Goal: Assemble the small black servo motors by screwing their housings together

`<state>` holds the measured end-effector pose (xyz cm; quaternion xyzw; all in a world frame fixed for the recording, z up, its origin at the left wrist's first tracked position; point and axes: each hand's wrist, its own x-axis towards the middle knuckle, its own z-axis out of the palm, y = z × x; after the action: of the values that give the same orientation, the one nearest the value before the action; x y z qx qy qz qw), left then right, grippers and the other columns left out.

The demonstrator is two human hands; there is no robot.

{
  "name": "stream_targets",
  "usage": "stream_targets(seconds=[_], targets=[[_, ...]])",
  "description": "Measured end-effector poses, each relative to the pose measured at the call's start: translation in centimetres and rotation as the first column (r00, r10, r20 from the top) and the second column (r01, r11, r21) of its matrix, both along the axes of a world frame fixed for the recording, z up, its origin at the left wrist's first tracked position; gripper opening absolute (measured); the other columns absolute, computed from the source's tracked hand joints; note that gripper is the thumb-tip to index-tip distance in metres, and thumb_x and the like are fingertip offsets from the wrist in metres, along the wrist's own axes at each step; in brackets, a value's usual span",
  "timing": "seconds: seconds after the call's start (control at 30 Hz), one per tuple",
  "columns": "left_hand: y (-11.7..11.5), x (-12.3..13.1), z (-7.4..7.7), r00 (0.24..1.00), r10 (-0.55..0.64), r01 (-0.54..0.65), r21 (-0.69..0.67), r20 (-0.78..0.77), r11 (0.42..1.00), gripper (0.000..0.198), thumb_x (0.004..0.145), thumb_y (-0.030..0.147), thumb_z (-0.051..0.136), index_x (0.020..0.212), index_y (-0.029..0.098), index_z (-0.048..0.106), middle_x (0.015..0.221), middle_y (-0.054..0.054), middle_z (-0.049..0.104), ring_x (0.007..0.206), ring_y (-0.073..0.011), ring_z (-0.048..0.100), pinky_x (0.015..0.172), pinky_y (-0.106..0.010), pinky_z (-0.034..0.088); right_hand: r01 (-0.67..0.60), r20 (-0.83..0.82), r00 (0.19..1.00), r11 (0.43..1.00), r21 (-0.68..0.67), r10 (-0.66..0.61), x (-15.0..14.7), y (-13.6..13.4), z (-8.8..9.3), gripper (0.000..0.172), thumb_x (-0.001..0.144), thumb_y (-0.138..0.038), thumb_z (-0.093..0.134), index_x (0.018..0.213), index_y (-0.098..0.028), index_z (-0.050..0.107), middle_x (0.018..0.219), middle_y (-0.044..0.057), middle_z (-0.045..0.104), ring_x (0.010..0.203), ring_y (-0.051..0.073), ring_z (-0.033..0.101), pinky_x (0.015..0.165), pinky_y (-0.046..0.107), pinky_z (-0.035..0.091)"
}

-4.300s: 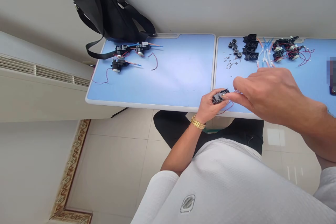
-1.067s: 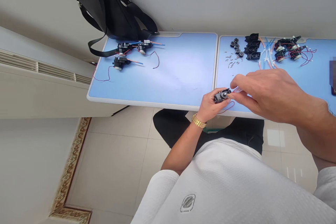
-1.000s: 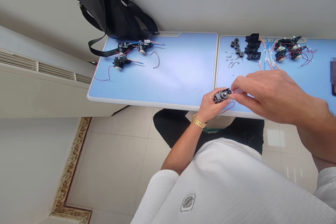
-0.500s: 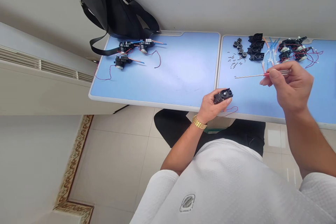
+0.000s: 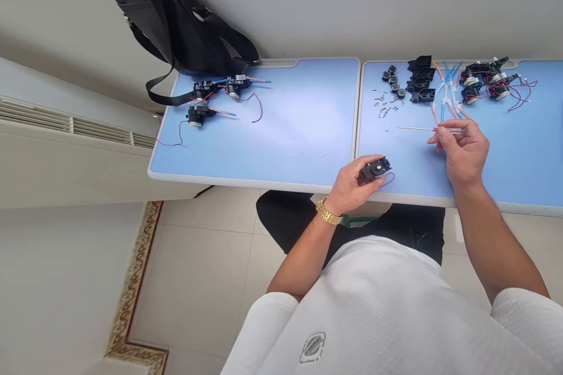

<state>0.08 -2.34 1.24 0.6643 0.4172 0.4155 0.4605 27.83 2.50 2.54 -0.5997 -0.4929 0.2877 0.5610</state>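
Observation:
My left hand (image 5: 352, 183) is closed round a small black motor housing (image 5: 373, 169) at the near edge of the blue table (image 5: 299, 123); a thin red wire (image 5: 389, 180) trails from the part. My right hand (image 5: 461, 149) is farther right over the tabletop, its fingers pinched on the clear handle of a thin screwdriver (image 5: 428, 129) whose shaft points left. Just beyond the tool's tip lie several tiny screws (image 5: 384, 107).
At the back right sit black housings (image 5: 419, 79), small black caps (image 5: 392, 80), blue and orange tubes (image 5: 446, 91) and wired assemblies (image 5: 488, 83). Three finished assemblies (image 5: 211, 96) lie at the back left beside a black bag (image 5: 176, 17). A radiator (image 5: 65, 129) stands left.
My right hand has drawn the screwdriver away from the housing, out to the right and down toward the tabletop. My left hand keeps its hold on the housing.

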Motion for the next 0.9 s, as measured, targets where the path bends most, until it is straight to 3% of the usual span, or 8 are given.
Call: stream_targets(seconds=[0.1, 0.2, 0.3, 0.53, 0.7, 0.9], targets=[[0.0, 0.2, -0.2, 0.997, -0.044, 0.052, 0.125, -0.064, 0.991, 0.044, 0.103, 0.043, 0.084, 0.141, 0.022, 0.080, 0.118, -0.010, 0.088, 0.098, -0.0202, 0.083, 0.090, -0.032, 0.068, -0.017, 0.038, 0.999, 0.999, -0.028, 0.018, -0.2, -0.2, 0.1, 0.022, 0.094, -0.047, 0.084, 0.103, -0.027, 0.079, 0.077, 0.001, 0.078, 0.070, 0.022, 0.076, 0.065, 0.038, 0.059], [-0.1, 0.4, -0.4, 0.994, -0.049, 0.064, 0.158, -0.096, 0.985, 0.046, 0.101, 0.042, 0.086, 0.142, 0.024, 0.081, 0.121, -0.010, 0.090, 0.100, -0.0206, 0.084, 0.093, -0.033, 0.069, -0.049, 0.031, 0.998, 0.998, -0.047, 0.050, -0.4, -0.4, 0.1, 0.020, 0.094, -0.044, 0.084, 0.103, -0.027, 0.080, 0.078, 0.001, 0.079, 0.071, 0.022, 0.077, 0.064, 0.037, 0.058], [-0.2, 0.4, -0.2, 0.997, -0.027, 0.035, 0.108, -0.070, 0.994, 0.046, 0.101, 0.044, 0.085, 0.141, 0.023, 0.082, 0.127, -0.011, 0.089, 0.103, -0.0210, 0.085, 0.092, -0.031, 0.069, -0.080, 0.034, 0.996, 0.995, -0.065, 0.082, -0.5, -0.5, 0.0, 0.017, 0.095, -0.042, 0.084, 0.105, -0.028, 0.082, 0.079, 0.001, 0.080, 0.072, 0.022, 0.077, 0.063, 0.036, 0.059], [-0.3, 0.4, 0.1, 1.000, 0.020, -0.021, -0.041, -0.009, 0.999, 0.051, 0.101, 0.052, 0.084, 0.139, 0.019, 0.080, 0.117, -0.010, 0.089, 0.093, -0.0191, 0.083, 0.084, -0.029, 0.068, -0.176, 0.053, 0.982, 0.981, -0.083, 0.180, -0.6, -0.9, -0.3, 0.018, 0.097, -0.037, 0.082, 0.113, -0.029, 0.085, 0.086, 0.001, 0.085, 0.084, 0.022, 0.084, 0.072, 0.036, 0.063], [-0.4, 0.6, 0.2, 0.999, 0.002, -0.003, -0.010, -0.042, 1.000, 0.046, 0.103, 0.050, 0.081, 0.136, 0.018, 0.079, 0.110, -0.008, 0.088, 0.081, -0.0153, 0.078, 0.072, -0.026, 0.063, -0.079, 0.084, 0.993, 0.996, -0.028, 0.081, -0.9, -0.8, 0.1, 0.017, 0.096, -0.036, 0.082, 0.110, -0.028, 0.084, 0.086, 0.002, 0.085, 0.082, 0.022, 0.084, 0.071, 0.036, 0.062], [-0.3, 0.6, 0.3, 0.997, -0.008, 0.014, 0.069, -0.081, 0.998, 0.036, 0.104, 0.045, 0.080, 0.129, 0.018, 0.081, 0.107, -0.009, 0.088, 0.083, -0.0165, 0.078, 0.075, -0.028, 0.062, 0.003, 0.055, 0.998, 0.999, 0.043, -0.005, -0.2, 1.6, 0.0, 0.018, 0.096, -0.040, 0.082, 0.111, -0.029, 0.081, 0.090, 0.003, 0.084, 0.085, 0.025, 0.085, 0.067, 0.039, 0.064]])
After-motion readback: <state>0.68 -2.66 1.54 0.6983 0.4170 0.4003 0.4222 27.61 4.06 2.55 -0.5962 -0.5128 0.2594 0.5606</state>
